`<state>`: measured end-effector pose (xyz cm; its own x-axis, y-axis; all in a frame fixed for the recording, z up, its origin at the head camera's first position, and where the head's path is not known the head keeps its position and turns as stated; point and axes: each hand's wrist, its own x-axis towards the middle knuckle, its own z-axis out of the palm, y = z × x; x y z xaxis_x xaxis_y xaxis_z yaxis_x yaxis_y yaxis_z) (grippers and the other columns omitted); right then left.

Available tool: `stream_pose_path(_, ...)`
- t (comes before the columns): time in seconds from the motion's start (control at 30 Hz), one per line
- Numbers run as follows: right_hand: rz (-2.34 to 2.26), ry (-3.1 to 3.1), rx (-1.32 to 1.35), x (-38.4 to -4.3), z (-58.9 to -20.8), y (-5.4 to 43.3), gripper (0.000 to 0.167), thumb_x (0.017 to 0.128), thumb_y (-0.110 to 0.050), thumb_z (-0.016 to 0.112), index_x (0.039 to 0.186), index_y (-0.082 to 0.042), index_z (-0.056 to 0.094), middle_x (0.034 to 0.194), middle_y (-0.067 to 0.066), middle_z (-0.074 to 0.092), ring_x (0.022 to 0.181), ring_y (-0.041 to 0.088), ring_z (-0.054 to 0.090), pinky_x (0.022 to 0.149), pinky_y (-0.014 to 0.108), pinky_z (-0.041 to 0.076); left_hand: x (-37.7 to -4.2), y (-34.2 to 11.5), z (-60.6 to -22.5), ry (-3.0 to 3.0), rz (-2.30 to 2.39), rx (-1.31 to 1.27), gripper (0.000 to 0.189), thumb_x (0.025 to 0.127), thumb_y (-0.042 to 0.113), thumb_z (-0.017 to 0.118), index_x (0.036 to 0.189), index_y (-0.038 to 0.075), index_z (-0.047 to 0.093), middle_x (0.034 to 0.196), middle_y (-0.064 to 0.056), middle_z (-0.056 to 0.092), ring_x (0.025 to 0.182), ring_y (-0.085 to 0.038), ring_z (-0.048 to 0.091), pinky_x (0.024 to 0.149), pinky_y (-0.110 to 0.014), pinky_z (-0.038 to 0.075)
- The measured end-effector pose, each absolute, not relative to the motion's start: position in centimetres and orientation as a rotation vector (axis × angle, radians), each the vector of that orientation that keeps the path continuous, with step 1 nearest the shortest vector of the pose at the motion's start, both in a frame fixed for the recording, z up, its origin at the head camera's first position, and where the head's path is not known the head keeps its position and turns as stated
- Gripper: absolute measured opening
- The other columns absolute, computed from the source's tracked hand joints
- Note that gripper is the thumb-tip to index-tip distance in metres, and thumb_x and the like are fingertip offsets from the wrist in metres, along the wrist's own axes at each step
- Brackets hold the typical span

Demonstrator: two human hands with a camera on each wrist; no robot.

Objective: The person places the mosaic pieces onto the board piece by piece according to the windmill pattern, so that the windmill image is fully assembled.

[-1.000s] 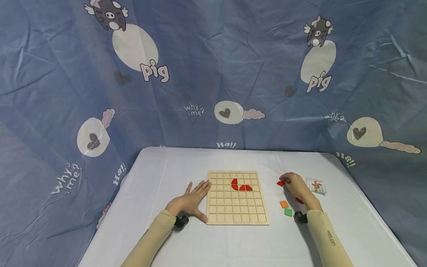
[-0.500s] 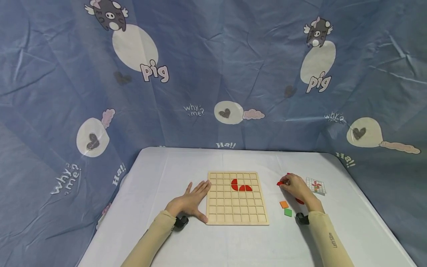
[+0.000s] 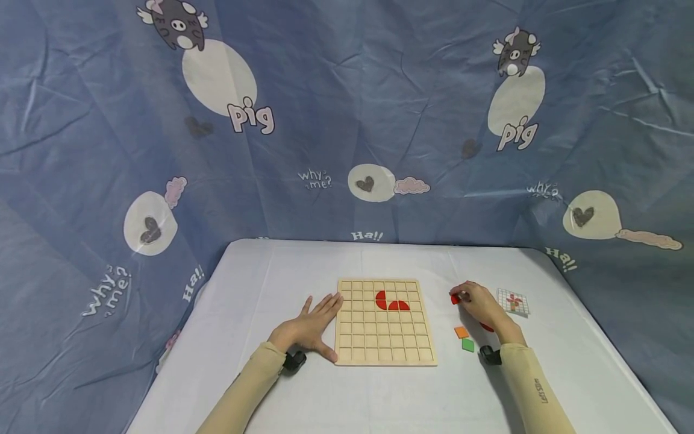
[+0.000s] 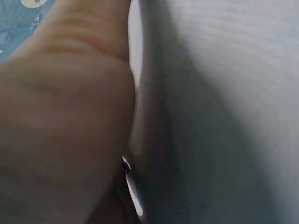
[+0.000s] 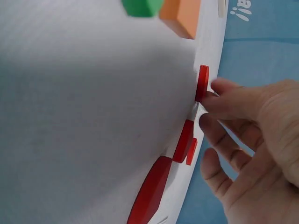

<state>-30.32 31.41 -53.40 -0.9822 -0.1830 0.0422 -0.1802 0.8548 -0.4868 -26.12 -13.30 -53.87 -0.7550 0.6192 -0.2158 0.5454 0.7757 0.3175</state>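
Observation:
My left hand lies with fingers spread at the left edge of a wooden grid board, fingertips and thumb at its rim. Red quarter-circle tiles sit in cells in the board's upper middle. Right of the board, my right hand pinches a small red tile between thumb and fingers, low over the table. The right wrist view shows this tile on edge at the fingertips, its outline partly hidden. More red tiles lie beneath that hand, largely hidden from the head view.
An orange square tile and a green tile lie nearer me, right of the board. Beyond the right hand is a stack of pattern cards showing a red design on a grid. A blue printed cloth hangs behind the white table.
The right fingers have shifted slightly around the red tile, which looks turned compared with a second ago. The left hand, the board and its tiles have stayed put.

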Motion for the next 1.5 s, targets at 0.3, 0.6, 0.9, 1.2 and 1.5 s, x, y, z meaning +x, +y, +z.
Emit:
stream_pose_path(0.3, -0.743, 2.991, -0.179, -30.5, -53.7, 31.3, 0.036, 0.083, -0.025, 0.076, 0.108, 0.000, 0.066, 0.094, 0.008, 0.066, 0.084, 0.019, 0.060, 0.079, 0.042, 0.053, -26.3, -13.3, -54.2, 2.659, 0.341, 0.889, 0.139, 0.058, 0.074, 0.073, 0.156, 0.009, -0.001, 0.164, -0.009, -0.005, 0.151, -0.030, -0.003, 0.116, -0.065, -0.006)
stream_pose_path(0.6, -0.789, 2.980, -0.239, -30.3, -53.4, 31.2, 0.025, 0.086, -0.013, 0.072, 0.109, -0.003, 0.069, 0.092, 0.006, 0.066, 0.079, 0.018, 0.055, 0.071, 0.034, 0.049, -26.2, -13.2, -54.3, 2.671, 0.341, 0.880, 0.140, 0.056, 0.073, 0.075, 0.156, 0.011, -0.001, 0.164, -0.007, -0.004, 0.151, -0.027, -0.003, 0.116, -0.063, -0.006)
stream_pose_path(0.9, -0.797, 2.967, -0.242, -30.3, -53.4, 31.0, 0.024, 0.085, -0.013, 0.072, 0.107, -0.002, 0.070, 0.092, 0.007, 0.067, 0.078, 0.017, 0.055, 0.070, 0.033, 0.049, -26.2, -13.3, -54.4, 2.670, 0.339, 0.873, 0.139, 0.056, 0.073, 0.074, 0.156, 0.011, -0.001, 0.164, -0.006, -0.004, 0.152, -0.026, -0.004, 0.117, -0.063, -0.007)
stream_pose_path(1.2, -0.831, 2.985, -0.213, -29.8, -52.9, 29.7, 0.025, 0.086, -0.018, 0.071, 0.106, -0.002, 0.068, 0.096, 0.009, 0.067, 0.079, 0.018, 0.057, 0.068, 0.032, 0.049, -26.3, -13.3, -54.4, 2.671, 0.341, 0.858, 0.140, 0.055, 0.073, 0.075, 0.156, 0.012, -0.001, 0.164, -0.005, -0.005, 0.151, -0.026, -0.004, 0.117, -0.062, -0.008)
stream_pose_path(1.5, -0.780, 3.128, -0.386, -28.6, -52.9, 25.2, 0.021, 0.081, -0.022, 0.076, 0.098, -0.010, 0.072, 0.095, 0.003, 0.066, 0.082, 0.017, 0.057, 0.070, 0.035, 0.049, -26.2, -13.3, -54.3, 2.670, 0.339, 0.861, 0.139, 0.056, 0.073, 0.074, 0.156, 0.011, 0.000, 0.164, -0.006, -0.004, 0.152, -0.027, -0.004, 0.117, -0.062, -0.007)
